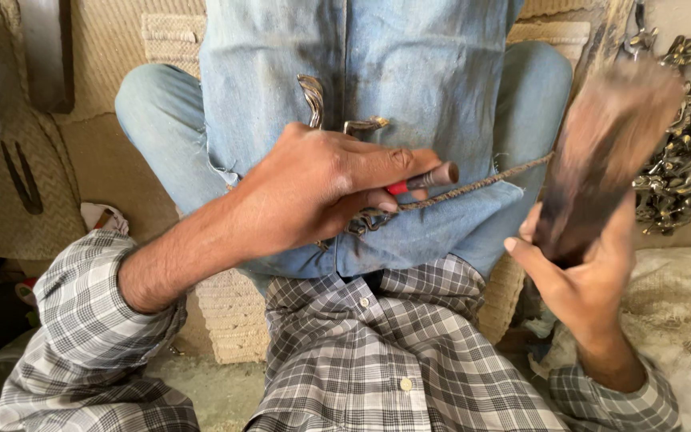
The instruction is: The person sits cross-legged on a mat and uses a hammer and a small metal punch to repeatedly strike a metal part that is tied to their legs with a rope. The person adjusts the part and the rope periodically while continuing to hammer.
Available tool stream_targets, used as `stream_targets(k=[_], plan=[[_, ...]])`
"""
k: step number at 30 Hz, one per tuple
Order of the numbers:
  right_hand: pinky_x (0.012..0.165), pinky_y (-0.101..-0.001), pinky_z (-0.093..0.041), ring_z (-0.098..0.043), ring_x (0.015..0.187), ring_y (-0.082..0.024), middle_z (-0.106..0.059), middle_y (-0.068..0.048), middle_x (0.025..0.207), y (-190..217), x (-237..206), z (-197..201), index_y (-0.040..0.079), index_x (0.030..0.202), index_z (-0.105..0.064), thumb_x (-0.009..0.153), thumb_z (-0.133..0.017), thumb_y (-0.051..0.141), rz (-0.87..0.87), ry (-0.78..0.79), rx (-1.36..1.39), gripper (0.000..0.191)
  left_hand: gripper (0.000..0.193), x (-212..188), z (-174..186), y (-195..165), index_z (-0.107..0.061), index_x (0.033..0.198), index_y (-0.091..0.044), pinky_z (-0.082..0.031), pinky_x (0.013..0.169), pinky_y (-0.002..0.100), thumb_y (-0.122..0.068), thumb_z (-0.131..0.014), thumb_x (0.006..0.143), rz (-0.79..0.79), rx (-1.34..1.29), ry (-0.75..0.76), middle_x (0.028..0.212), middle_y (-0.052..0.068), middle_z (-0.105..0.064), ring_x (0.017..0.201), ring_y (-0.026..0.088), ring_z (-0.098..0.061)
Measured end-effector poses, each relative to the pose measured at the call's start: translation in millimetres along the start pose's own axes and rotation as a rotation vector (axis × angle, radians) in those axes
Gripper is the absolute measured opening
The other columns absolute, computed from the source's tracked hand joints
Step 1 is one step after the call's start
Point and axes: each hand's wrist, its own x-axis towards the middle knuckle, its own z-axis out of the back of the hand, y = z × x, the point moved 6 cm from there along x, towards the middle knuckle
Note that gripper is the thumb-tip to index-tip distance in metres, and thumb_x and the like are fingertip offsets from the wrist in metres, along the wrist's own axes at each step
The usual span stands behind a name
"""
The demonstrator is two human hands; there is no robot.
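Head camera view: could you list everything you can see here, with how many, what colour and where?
slim metal punch with a red band: one, grey and red, in the left hand, over the lap
curved shiny metal casting: one, silvery, on the denim, partly under the left hand
blurred dark wooden mallet block: one, brown-black, in the right hand
heap of ornate metal castings: many, silver-gold, far right
blue denim cloth: one, over the lap
woven straw mat: tan, beneath
left hand: gripping the punch
right hand: gripping the mallet
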Motion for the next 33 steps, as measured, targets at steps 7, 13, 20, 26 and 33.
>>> stream_targets(k=[7,13,20,26,33], plan=[[0.089,-0.0281,-0.057,-0.065,0.086,-0.013,-0.064,-0.007,0.098,8.9,-18.6,12.9,0.009,0.164,-0.005,0.101,-0.075,-0.014,0.187,-0.125,-0.057,0.097,0.047,-1.5,-5.3,6.5,-0.063,0.139,-0.015,-0.061,0.061,0.031,-0.011,-0.076,0.093,0.026,-0.026,0.053,0.126,0.003,-0.075,0.088,0.016,-0.079],[0.075,-0.0287,-0.057,-0.070,0.082,-0.018,-0.069,-0.013,0.096,8.8,-12.8,-8.5,-0.003,0.124,-0.052,0.083,-0.080,-0.010,0.194,-0.075,-0.404,0.050,0.054,0.1,-6.3,6.6,-0.063,0.140,-0.012,-0.063,0.071,0.030,-0.004,-0.076,0.088,-0.048,-0.021,0.092,0.123,0.003,-0.076,0.095,0.016,-0.080],[0.081,-0.0429,-0.056,-0.069,0.091,-0.031,-0.067,-0.025,0.100,11.7,-24.7,-26.2,-0.017,0.118,-0.050,0.071,-0.076,-0.007,0.413,-0.144,-0.533,0.054,0.064,10.4,-8.6,8.1,-0.064,0.140,-0.015,-0.064,0.072,0.027,0.011,-0.070,0.081,-0.160,-0.150,0.244,0.121,0.005,-0.077,0.095,0.014,-0.080],[0.083,-0.0492,-0.059,-0.071,0.092,-0.038,-0.066,-0.023,0.107,-2.7,-41.8,-29.4,-0.012,0.120,-0.036,0.084,-0.079,-0.003,0.674,-0.187,-0.547,0.057,0.058,13.5,-13.8,7.6,-0.067,0.136,-0.019,-0.052,0.057,0.036,0.002,-0.073,0.083,-0.150,-0.147,0.427,0.110,0.002,-0.079,0.089,0.014,-0.077],[0.075,-0.0366,-0.054,-0.065,0.082,-0.026,-0.063,-0.014,0.106,-18.3,-47.2,-25.2,0.006,0.137,-0.034,0.096,-0.078,-0.001,0.541,-0.204,-0.676,0.060,0.057,18.8,-19.4,4.6,-0.068,0.135,-0.026,-0.050,0.056,0.038,-0.003,-0.071,0.082,-0.181,-0.091,0.579,0.105,0.000,-0.080,0.070,0.017,-0.073]])
